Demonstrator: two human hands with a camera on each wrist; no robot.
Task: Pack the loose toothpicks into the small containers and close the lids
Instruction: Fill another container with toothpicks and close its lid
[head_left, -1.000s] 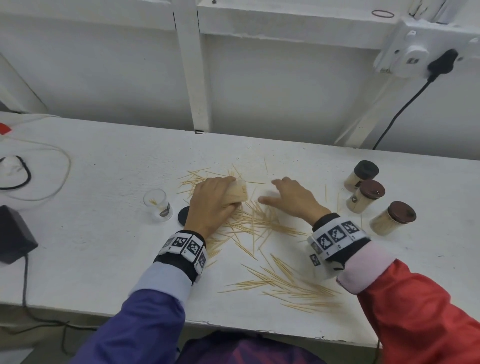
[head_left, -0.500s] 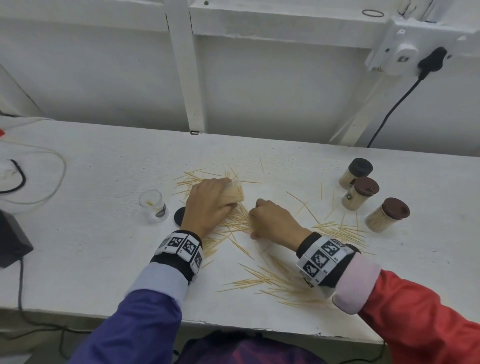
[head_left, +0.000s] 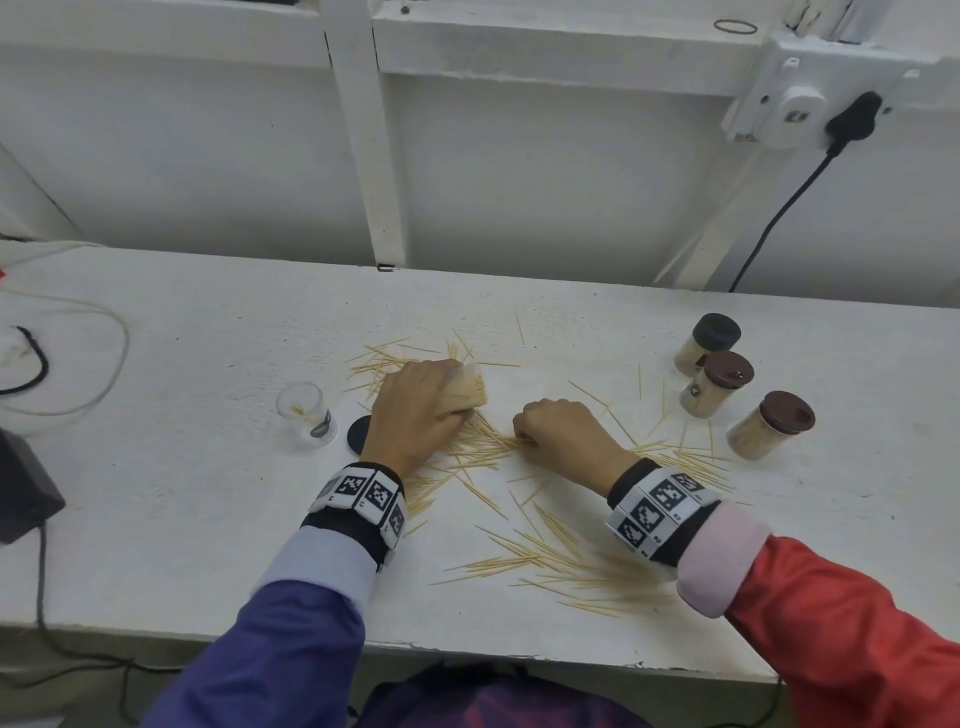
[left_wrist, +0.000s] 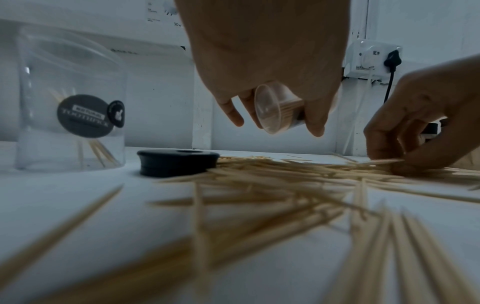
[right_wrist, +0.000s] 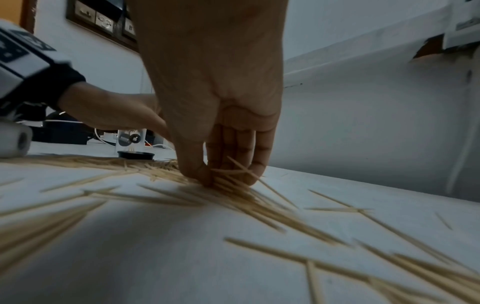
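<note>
My left hand (head_left: 415, 410) grips a part-filled container (head_left: 467, 389) at frame centre, tilted on its side so its mouth faces the right hand (head_left: 563, 436). That hand pinches loose toothpicks (head_left: 483, 447) off the tabletop (head_left: 182, 493), presumably to feed them in.

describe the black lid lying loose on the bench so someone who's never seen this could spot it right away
On the white bench, look just left of the person's left hand, which grips an open container of toothpicks. The loose black lid lies flat there, beside the nearly empty clear container. Unlike the dark lids on the three filled containers at the far right, it sits on no container.
</note>
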